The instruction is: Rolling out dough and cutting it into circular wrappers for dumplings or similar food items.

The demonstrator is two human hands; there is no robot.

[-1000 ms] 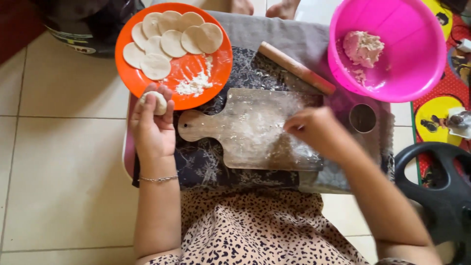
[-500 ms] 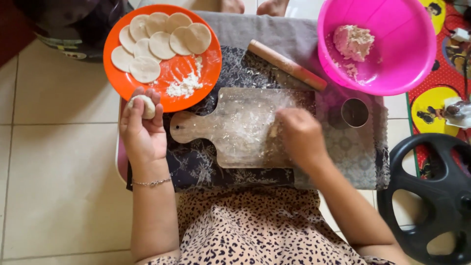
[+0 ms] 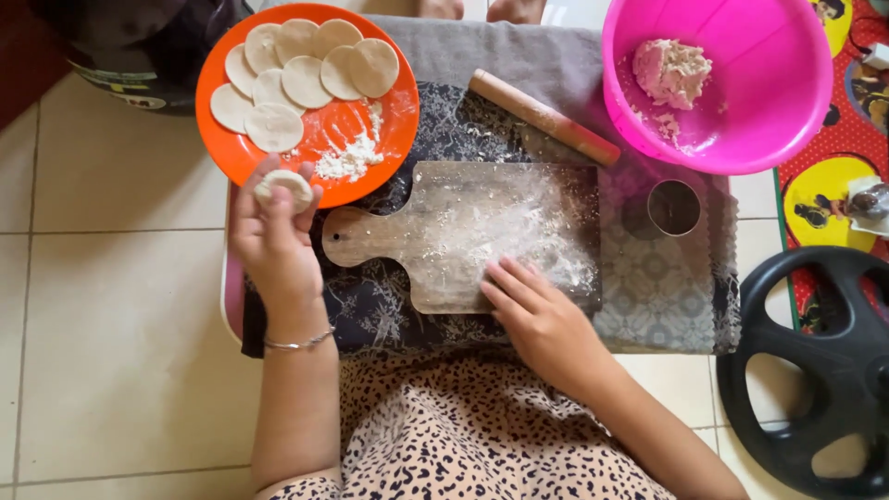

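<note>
head view: right hand [image 3: 542, 319] has slid from the board's 3 o'clock edge to its 6 o'clock edge, fingers flat and released on the floured wooden board [image 3: 482, 231]; flour now spread for rolling. left hand [image 3: 276, 243] unchanged, grasping a dough ball [image 3: 283, 185] at the orange plate's [image 3: 394, 130] 6 o'clock. patterned cloth [image 3: 370, 306] on pale tiled floor [image 3: 111, 324]; pink bowl [image 3: 741, 139] at 2 o'clock.

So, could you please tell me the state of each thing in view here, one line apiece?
Left hand: raised, holding a small dough ball.
Right hand: flat, fingers on the floured wooden paddle board.
Orange round plate: holds flat dough discs and loose flour.
Pink plastic bowl: holds a dough lump.
Wooden rolling pin: lying unused.
Round metal cutter: standing unused.
</note>
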